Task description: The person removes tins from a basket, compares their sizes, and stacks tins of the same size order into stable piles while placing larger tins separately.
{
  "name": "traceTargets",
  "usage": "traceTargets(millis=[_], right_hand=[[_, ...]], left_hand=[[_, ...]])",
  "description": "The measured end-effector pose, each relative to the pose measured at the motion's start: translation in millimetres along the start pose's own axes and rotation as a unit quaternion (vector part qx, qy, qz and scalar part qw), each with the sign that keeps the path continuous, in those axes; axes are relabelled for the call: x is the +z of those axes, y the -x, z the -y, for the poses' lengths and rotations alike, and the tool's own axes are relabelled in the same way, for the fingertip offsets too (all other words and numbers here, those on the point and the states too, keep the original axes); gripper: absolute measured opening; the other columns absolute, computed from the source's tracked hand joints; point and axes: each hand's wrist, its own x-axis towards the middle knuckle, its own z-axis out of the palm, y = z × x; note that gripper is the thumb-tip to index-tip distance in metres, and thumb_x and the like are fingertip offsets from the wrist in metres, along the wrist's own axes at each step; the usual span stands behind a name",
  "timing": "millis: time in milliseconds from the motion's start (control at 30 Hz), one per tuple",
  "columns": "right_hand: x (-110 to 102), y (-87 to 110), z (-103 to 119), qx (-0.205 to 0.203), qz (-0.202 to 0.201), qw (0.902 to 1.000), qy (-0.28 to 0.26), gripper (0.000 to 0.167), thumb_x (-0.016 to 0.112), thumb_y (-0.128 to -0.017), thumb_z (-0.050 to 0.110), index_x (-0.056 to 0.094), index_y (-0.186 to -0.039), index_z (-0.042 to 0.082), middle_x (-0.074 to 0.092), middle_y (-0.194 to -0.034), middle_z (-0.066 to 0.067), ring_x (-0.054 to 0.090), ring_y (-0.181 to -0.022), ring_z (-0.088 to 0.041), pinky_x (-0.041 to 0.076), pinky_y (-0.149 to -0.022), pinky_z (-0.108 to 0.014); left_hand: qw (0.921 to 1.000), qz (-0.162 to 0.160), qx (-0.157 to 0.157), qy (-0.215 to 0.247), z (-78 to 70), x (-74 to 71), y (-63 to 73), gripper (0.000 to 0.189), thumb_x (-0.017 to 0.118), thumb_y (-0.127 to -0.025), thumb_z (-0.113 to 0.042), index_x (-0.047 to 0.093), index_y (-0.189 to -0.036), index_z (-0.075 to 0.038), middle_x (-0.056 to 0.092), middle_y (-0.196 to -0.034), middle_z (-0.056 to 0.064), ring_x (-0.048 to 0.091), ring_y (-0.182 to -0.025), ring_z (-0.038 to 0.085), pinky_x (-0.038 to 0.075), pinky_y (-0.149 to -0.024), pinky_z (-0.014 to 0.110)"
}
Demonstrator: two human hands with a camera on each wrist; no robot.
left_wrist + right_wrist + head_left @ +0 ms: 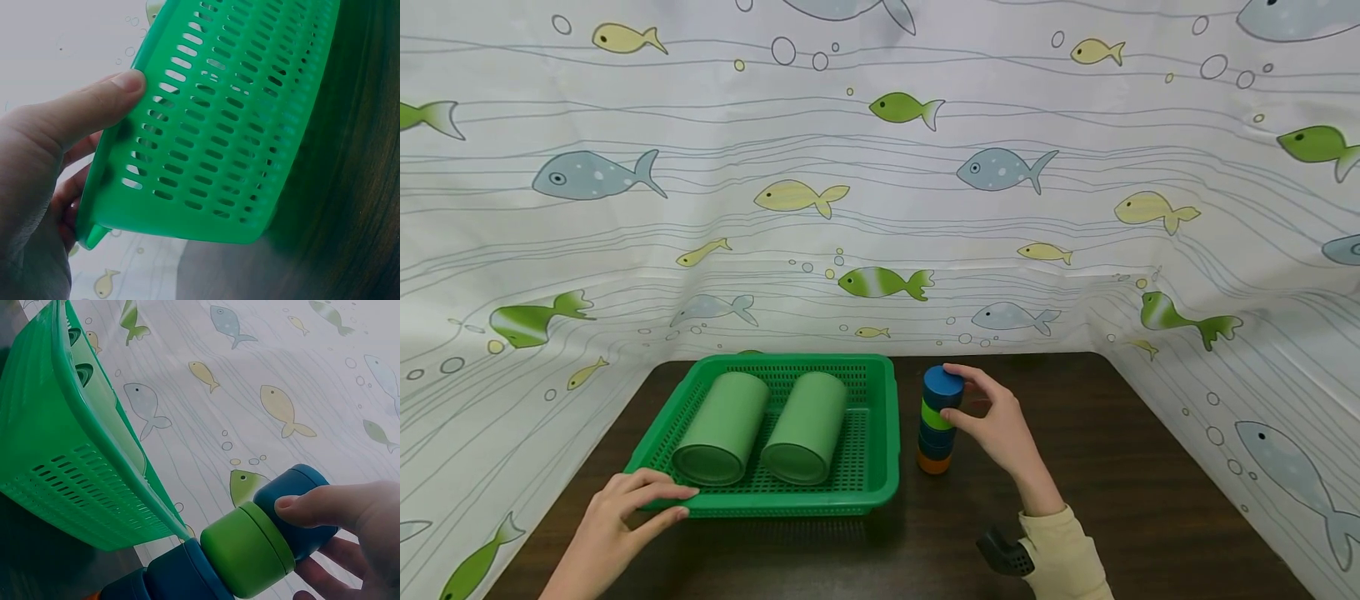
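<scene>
My left hand (621,517) grips the near-left corner of a green plastic basket (775,502); the left wrist view has the thumb on the outside of its slotted wall. Inside lie two pale green cylindrical canisters (722,429) on their sides. To the right of the basket stands an upright stack of small round jars. From the top come a blue jar (300,487), a light green jar (244,550), blue jars (187,572) and an orange jar (933,462). My right hand (996,421) pinches the top blue jar between thumb and fingers.
Everything stands on a dark brown wooden table (1135,500). A white sheet printed with fish (880,225) rises behind the table and along both sides. A black device (1003,554) sits at the right wrist, beside a cream sleeve (1063,554).
</scene>
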Motion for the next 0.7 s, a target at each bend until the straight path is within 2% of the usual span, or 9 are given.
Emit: traceTargets(millis=[267, 433, 700], right_hand=[[-0.6, 0.5, -0.4, -0.003, 0.002, 1.0, 0.002, 0.055, 0.077, -0.087, 0.017, 0.056, -0.137, 0.027, 0.059, -0.138, -0.008, 0.058, -0.118, -0.028, 0.047, -0.099, -0.052], [-0.4, 1.6, -2.0, -0.007, 0.003, 0.9999, 0.009, 0.055, 0.076, -0.088, 0.018, 0.056, -0.138, 0.028, 0.061, -0.135, -0.008, 0.059, -0.115, -0.026, 0.047, -0.097, -0.045], [-0.8, 2.9, -4.0, -0.025, 0.004, 0.9996, 0.009, 0.054, 0.076, -0.089, 0.019, 0.055, -0.138, 0.028, 0.062, -0.133, -0.008, 0.06, -0.113, -0.025, 0.048, -0.097, -0.048]], left_hand=[[1.0, 0.0, -0.003, 0.001, -0.3, 0.1, -0.2, 0.05, 0.089, -0.058, -0.002, 0.077, -0.097, -0.03, 0.063, -0.093, -0.019, 0.045, -0.095, -0.01, 0.03, -0.077, 0.016], [1.0, 0.0, -0.005, 0.003, -1.0, 0.1, 0.3, 0.049, 0.089, -0.058, -0.001, 0.077, -0.096, -0.03, 0.063, -0.093, -0.019, 0.045, -0.094, -0.01, 0.03, -0.077, 0.015], [0.9999, -0.001, 0.002, 0.011, -1.6, -0.5, -1.0, 0.049, 0.088, -0.057, 0.001, 0.077, -0.096, -0.028, 0.063, -0.093, -0.019, 0.046, -0.091, -0.008, 0.031, -0.077, 0.013]])
